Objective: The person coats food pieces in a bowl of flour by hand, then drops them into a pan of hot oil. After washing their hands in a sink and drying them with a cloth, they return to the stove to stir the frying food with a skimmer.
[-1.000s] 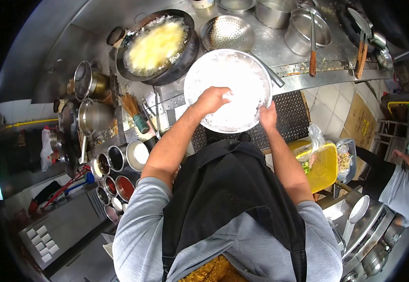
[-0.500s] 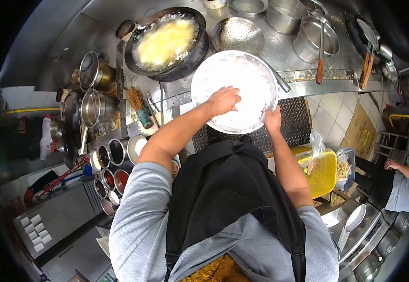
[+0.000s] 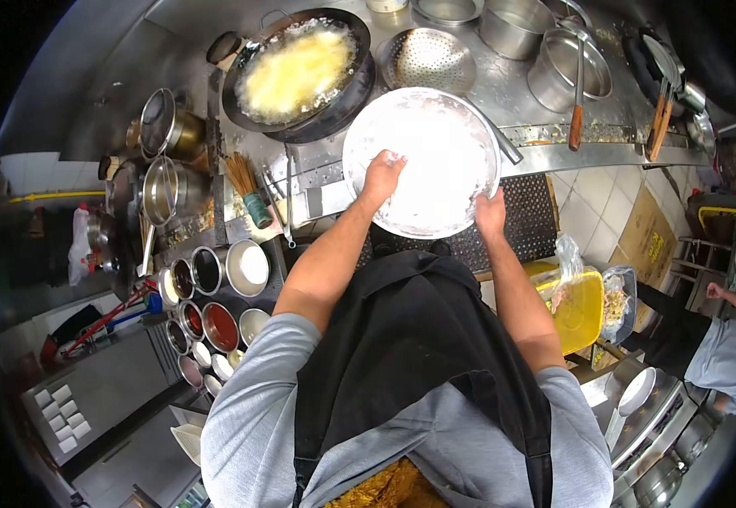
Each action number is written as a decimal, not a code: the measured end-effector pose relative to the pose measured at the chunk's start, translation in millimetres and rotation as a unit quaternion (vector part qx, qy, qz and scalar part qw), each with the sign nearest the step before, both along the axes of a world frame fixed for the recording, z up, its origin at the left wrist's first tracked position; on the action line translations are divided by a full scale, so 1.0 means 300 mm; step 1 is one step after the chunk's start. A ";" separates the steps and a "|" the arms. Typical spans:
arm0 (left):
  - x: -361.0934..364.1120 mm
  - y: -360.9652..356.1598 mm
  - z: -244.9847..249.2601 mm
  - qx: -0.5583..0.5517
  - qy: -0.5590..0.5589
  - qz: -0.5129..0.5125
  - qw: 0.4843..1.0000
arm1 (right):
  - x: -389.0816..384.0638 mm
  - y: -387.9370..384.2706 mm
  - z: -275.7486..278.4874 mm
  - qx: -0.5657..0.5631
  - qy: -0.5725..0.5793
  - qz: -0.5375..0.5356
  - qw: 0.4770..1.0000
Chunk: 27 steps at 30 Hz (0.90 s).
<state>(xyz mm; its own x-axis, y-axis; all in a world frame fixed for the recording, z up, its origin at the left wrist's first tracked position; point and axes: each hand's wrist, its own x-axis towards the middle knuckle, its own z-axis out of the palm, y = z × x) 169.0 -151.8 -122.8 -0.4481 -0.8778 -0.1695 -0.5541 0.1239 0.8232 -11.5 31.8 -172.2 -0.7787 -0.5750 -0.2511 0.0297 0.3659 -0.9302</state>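
Note:
A wide round basin [image 3: 435,220] holding a bed of white powder, like flour or starch, is in front of me at the stove's edge. My right hand [image 3: 490,212] grips its rim on the lower right, thumb on the inside. Over the basin's left side is my left hand [image 3: 384,175], its fingers curled together and dusted white at the tips. Whatever it pinches is too small or hidden to name. Beyond the basin, a black wok [image 3: 234,93] holds bubbling oil with a pale yellow mass frying in it. A perforated strainer [image 3: 430,61] lies behind the basin.
Steel pots [image 3: 545,80] and a wooden-handled ladle [image 3: 577,110] stand at back right. A bamboo brush [image 3: 253,195] lies left, above several seasoning bowls [image 3: 220,326]. A yellow tub [image 3: 584,326] is at lower right. Another person [image 3: 727,351] stands far right.
My left hand has moved left from the basin's middle, its fingers drawing together. My right hand keeps its grip on the rim. The other person's arm and body have shifted.

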 end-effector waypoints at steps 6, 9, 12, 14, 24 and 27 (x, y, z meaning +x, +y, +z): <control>0.027 0.050 0.017 0.135 0.121 0.082 0.980 | -0.007 -0.001 -0.003 0.025 0.023 0.006 0.999; 0.055 0.063 -0.036 0.165 0.192 0.117 0.960 | -0.008 -0.002 -0.008 0.047 0.030 0.000 0.998; 0.072 0.023 -0.053 0.194 0.126 0.147 0.962 | -0.009 0.002 0.013 0.079 0.037 0.008 0.996; 0.067 -0.014 -0.003 -0.041 -0.024 0.059 0.997 | -0.009 0.003 -0.001 0.065 0.028 0.005 0.997; -0.100 -0.097 0.060 -0.082 -0.248 -0.170 0.950 | -0.032 0.000 -0.125 -0.001 0.015 0.001 1.000; -0.116 -0.133 0.054 -0.046 -0.330 -0.235 0.913 | -0.007 0.004 -0.002 0.048 0.011 0.000 0.999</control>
<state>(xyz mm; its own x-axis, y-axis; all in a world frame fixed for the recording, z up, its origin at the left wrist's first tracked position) 134.2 -191.7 -106.7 -0.6058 -0.6391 -0.4738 -0.7936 0.5274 0.3034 -13.7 33.0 -172.9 -0.7842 -0.5500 -0.2871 0.0087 0.4530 -0.8915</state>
